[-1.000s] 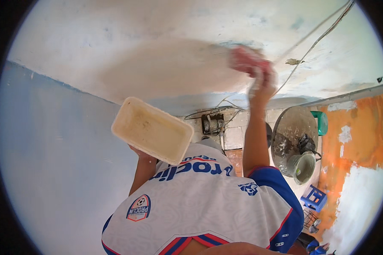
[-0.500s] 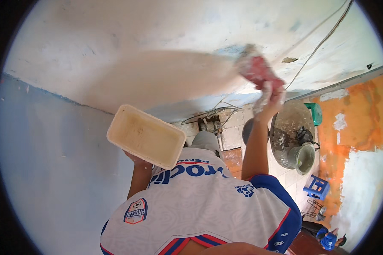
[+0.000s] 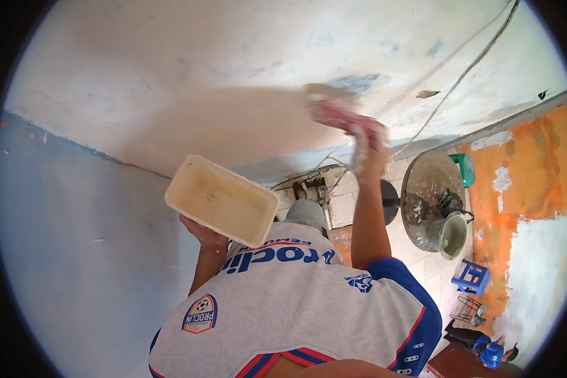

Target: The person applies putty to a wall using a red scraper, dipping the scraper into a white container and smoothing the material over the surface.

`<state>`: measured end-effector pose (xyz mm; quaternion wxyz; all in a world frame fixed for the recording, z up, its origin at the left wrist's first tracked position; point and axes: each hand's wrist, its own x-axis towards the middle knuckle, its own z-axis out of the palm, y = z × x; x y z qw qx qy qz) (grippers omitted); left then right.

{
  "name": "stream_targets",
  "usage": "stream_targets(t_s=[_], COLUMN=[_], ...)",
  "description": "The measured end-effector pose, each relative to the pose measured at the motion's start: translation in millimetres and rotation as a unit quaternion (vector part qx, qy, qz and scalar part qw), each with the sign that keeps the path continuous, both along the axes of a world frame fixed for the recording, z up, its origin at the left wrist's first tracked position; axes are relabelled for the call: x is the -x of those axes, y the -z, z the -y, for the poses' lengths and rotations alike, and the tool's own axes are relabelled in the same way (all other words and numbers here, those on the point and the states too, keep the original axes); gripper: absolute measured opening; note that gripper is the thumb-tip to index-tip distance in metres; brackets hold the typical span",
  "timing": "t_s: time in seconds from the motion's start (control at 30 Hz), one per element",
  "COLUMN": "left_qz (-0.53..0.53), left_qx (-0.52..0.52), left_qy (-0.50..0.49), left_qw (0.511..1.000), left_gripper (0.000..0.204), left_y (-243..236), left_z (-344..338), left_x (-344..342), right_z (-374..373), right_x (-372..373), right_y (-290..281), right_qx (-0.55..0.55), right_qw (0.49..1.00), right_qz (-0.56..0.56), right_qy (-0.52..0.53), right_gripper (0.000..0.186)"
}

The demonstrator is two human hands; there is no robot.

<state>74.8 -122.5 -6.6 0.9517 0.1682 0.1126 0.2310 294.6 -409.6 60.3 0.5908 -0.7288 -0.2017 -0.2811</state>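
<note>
The largest thing is a white wall, which fills the upper part of the view; its paint is uneven, with grey-blue patches, and a thin cable crosses it at the upper right. On the left there is a blue wall, meeting the white one along a dark line. On the right stands an orange wall, partly covered with broad white areas. Smaller than these is a round table, to the right of the person's right forearm, its top stained with pale marks. Below it, at the foot of the orange wall, is a blue stool. A grey bucket overlaps the lower edge of the table in this view, with its mouth turned toward the camera. Next comes a cream tray, rectangular and slanting down to the right, in front of the corner of the walls; inside, its bottom shows yellowish stains. The left hand holds this tray from beneath, and most of its fingers are hidden. Smallest is a red tool, in front of the white wall, just beside a grey-blue patch. The right hand, spotted with white, is closed around its near end. The far end is blurred, so I cannot tell if it touches the wall.
</note>
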Motion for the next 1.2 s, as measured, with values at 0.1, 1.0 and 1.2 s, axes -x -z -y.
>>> stream_targets(t_s=[0.1, 1.0, 1.2], left_qz=[-0.002, 0.007, 0.012], left_qx=[-0.006, -0.031, -0.022], left_qy=[0.002, 0.025, 0.018], left_qw=[1.000, 0.999, 1.000], left_gripper=[0.064, 0.065, 0.066], left_y=[4.5, 5.8, 6.7], left_z=[-2.7, -30.4, -35.1], left_x=[2.2, -1.9, 3.8], right_z=[-3.6, 38.5, 17.3], right_x=[-27.6, -32.3, 11.5], right_y=[5.4, -16.9, -10.2], right_qx=[0.128, 0.050, 0.023], right_qw=[0.988, 0.981, 0.997], right_qz=[-0.016, -0.046, -0.017], right_qy=[0.082, 0.181, 0.072], right_gripper=[0.014, 0.015, 0.020])
